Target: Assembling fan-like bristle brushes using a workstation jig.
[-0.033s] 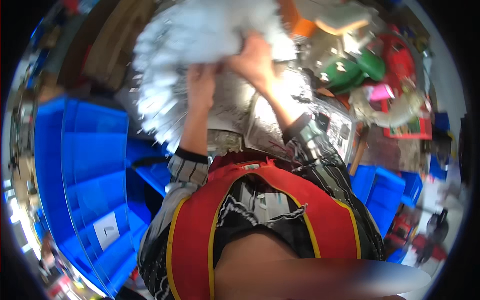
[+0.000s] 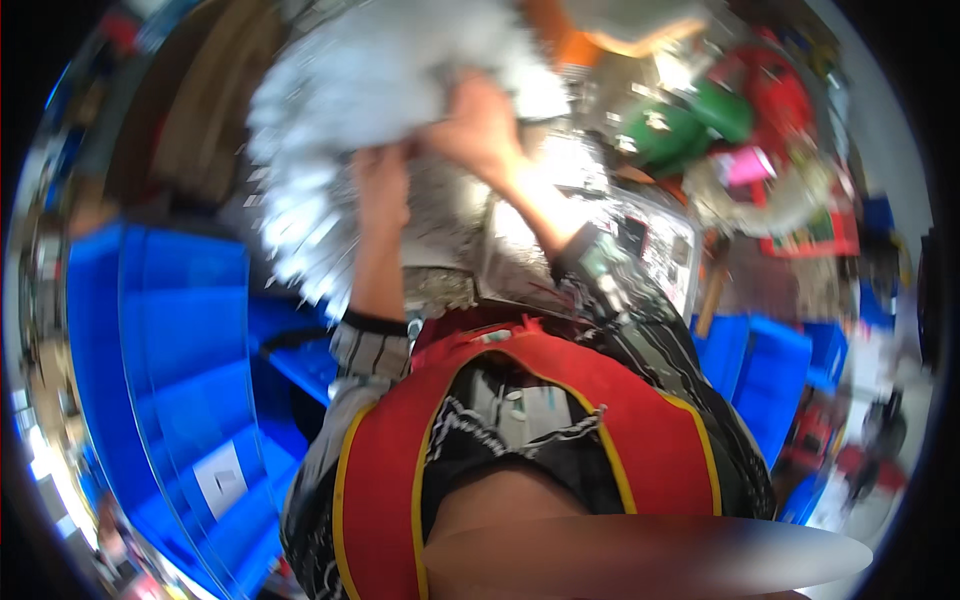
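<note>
A big, round, white fringed mass [image 2: 330, 90], blurred by motion, fills the upper left middle of the picture. Both hands work at its lower part. My left hand [image 2: 382, 178] reaches up from below, its fingers bent into the white strands. Close beside it on the right, my right hand [image 2: 478, 128] curls into the same mass, with its thumb side toward the left hand. The fingertips are buried in the strands and smeared. Under the forearms lie shiny, clear-looking pieces, and a clear tray [image 2: 668, 245] stands by my right sleeve.
Tall blue bins [image 2: 185, 310] stand at my left, smaller blue bins [image 2: 765, 375] at my right. Green objects [image 2: 672, 130], a red object [image 2: 785, 95] and a pink roll [image 2: 745, 166] lie at the far right. Brown boards [image 2: 200, 100] lean at the far left.
The whole view has turned slightly, so hands and white mass appear a little further left. Both hands stay in the white strands, with no clear change in grip.
</note>
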{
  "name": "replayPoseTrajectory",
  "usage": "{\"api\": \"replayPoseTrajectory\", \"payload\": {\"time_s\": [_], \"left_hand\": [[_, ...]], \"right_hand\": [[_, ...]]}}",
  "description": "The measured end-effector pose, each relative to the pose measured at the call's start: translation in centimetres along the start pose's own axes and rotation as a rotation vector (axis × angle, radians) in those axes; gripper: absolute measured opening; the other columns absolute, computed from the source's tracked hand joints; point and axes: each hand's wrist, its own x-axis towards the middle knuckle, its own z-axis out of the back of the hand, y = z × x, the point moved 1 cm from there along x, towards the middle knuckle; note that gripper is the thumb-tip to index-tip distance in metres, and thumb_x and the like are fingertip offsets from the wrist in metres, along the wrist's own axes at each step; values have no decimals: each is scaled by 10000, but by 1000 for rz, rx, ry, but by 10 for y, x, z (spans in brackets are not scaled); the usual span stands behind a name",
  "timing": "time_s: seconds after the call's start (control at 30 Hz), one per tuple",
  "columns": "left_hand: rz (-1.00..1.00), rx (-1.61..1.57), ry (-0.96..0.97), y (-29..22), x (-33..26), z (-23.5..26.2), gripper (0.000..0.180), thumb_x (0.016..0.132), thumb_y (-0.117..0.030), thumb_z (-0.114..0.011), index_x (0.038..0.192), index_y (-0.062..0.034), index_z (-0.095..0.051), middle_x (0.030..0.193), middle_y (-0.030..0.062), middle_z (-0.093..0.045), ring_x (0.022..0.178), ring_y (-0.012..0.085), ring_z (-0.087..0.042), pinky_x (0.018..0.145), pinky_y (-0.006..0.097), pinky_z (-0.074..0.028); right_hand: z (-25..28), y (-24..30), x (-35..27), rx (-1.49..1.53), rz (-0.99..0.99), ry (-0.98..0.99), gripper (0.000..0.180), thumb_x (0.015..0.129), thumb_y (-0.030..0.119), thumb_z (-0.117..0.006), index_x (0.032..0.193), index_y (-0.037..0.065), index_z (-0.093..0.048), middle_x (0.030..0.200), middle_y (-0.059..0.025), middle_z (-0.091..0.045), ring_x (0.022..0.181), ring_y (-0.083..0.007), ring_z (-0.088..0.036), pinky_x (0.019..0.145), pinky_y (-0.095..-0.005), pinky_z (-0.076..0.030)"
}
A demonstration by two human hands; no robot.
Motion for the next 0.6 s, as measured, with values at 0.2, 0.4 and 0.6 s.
{"api": "replayPoseTrajectory", "payload": {"time_s": [0.2,0.4,0.6], "left_hand": [[98,120,3,22,3,10,296,890,-151,-368,1092,31,-487,1067,150,-550,943,239,-538,810,331,-436],[-134,64,419,34,46,42,406,915,-259,-353,1169,56,-380,1204,181,-418,1081,246,-426,955,361,-310],[-186,-20,303,8,7,10,402,891,-225,-411,1157,74,-373,1162,206,-421,1134,335,-401,955,420,-348]], "right_hand": [[-62,-58,5,-3,178,-102,305,485,235,-625,588,-46,-564,746,-231,-470,805,-354,-432,680,-397,-400],[-40,-45,-5,79,-43,-65,260,496,136,-668,661,-58,-617,845,-269,-529,808,-381,-529,678,-404,-468],[-36,-53,10,-44,129,-282,166,443,159,-597,538,23,-595,599,-156,-564,589,-329,-559,563,-402,-452]]}}
